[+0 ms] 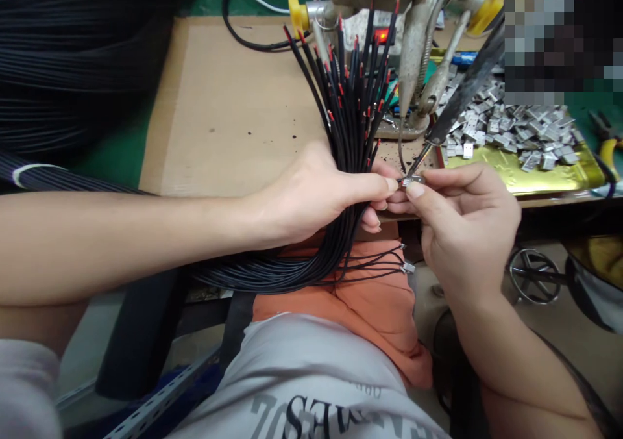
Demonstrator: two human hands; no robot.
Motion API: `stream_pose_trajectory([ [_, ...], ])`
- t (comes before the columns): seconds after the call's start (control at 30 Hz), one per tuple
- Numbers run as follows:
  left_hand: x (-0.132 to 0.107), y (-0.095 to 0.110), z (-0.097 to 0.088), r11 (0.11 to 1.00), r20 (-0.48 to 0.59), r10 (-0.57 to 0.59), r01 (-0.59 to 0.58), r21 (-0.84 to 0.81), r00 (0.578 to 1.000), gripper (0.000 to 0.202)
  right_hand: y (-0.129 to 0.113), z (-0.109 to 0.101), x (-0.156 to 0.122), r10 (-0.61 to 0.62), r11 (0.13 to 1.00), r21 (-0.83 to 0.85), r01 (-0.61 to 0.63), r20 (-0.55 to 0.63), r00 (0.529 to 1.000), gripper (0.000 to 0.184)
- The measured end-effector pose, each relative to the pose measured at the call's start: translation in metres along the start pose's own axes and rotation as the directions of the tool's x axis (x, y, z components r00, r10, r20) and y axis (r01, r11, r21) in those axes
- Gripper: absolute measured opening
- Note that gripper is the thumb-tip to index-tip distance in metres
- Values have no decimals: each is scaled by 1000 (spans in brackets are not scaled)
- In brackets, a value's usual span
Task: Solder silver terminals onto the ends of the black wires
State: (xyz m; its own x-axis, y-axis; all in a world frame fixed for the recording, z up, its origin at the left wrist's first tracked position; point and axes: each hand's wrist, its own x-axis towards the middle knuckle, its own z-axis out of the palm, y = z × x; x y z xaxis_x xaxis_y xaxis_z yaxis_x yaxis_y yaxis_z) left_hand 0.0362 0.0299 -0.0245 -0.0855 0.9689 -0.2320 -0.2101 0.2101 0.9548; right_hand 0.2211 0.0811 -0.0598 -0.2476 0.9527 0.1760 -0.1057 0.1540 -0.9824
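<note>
My left hand (335, 192) is closed around a bundle of black cables (348, 147) whose stripped ends show red wire tips. Its thumb and finger pinch one cable end, which points right. Between the thumb and fingers of my right hand (462, 218) is a small silver USB connector (413, 180), meeting that cable end. Just above, the tip of a soldering iron (448, 114) comes down to the connector, beside a thin feed tube (402, 143). Several cables with connectors (407, 267) on their ends lie across my lap.
A gold tray (516, 178) heaped with silver connectors (516, 121) sits at the right. Yellow-handled pliers (607, 147) lie beyond it. Cardboard (219, 101) covers the bench, and a metal stand (389, 127) rises behind the hands. A large mass of black cable (82, 62) fills the upper left.
</note>
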Motion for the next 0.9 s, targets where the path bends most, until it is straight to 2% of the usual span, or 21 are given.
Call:
stream_pose_trajectory([
  [0.4,-1,4,4,999,-10,-28,27,-28,1000,7,0,1,1,-21,1000,22,21,-10,1000,22],
  [0.57,-5,5,3,1000,26,-18,18,3,1000,8,-3,-2,1,-15,1000,4,15,38,999,20],
  [0.7,-12,9,7,998,29,-44,43,48,999,9,-10,-4,1,-56,998,-35,58,66,996,28],
  [0.83,-17,9,9,989,76,-18,6,145,997,2,-22,-21,4,-43,990,-127,61,138,990,30],
  [0.9,-18,8,8,980,96,17,-36,197,995,12,-32,-40,9,-29,979,-192,68,198,980,26],
])
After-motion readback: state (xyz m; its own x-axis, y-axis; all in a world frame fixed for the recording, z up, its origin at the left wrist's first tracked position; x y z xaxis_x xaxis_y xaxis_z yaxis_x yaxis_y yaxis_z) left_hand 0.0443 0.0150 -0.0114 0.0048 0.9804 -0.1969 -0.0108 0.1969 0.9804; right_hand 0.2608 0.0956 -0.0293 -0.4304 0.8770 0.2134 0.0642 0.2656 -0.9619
